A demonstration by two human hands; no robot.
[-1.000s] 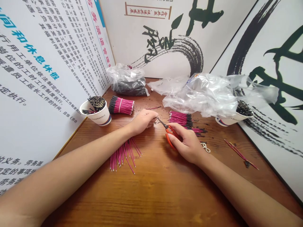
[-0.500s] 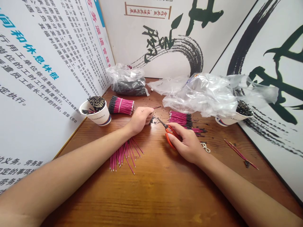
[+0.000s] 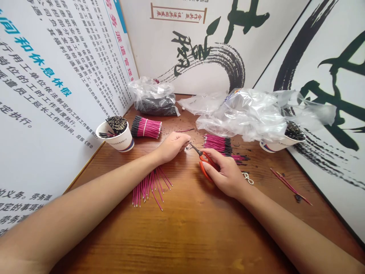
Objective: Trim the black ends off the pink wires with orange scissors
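Note:
My right hand (image 3: 226, 173) is closed round the orange handles of small scissors (image 3: 205, 164), whose dark blades point away to the left. Just at the blade tips, my left hand (image 3: 172, 147) is closed in a pinch; what lies between its fingertips is too small to make out. Loose magenta wires (image 3: 148, 186) with bare silvery ends fan out from under my left forearm. Behind my left hand lies a single thin dark-red wire (image 3: 184, 131). Small black scraps (image 3: 188, 147) are scattered on the table beneath the fingertips.
A tied magenta wire bundle (image 3: 146, 127) lies beside a paper cup (image 3: 121, 142) of black-ended wires. More wires (image 3: 216, 144) lie right of the scissors. Behind them are clear plastic bags (image 3: 242, 114) and another cup (image 3: 281, 144). Stray wires (image 3: 291, 186) and a white cord (image 3: 247, 178) lie right.
My left hand has moved a little to the right, and its fingertips now meet the scissor tips. The right hand and scissors have hardly moved.

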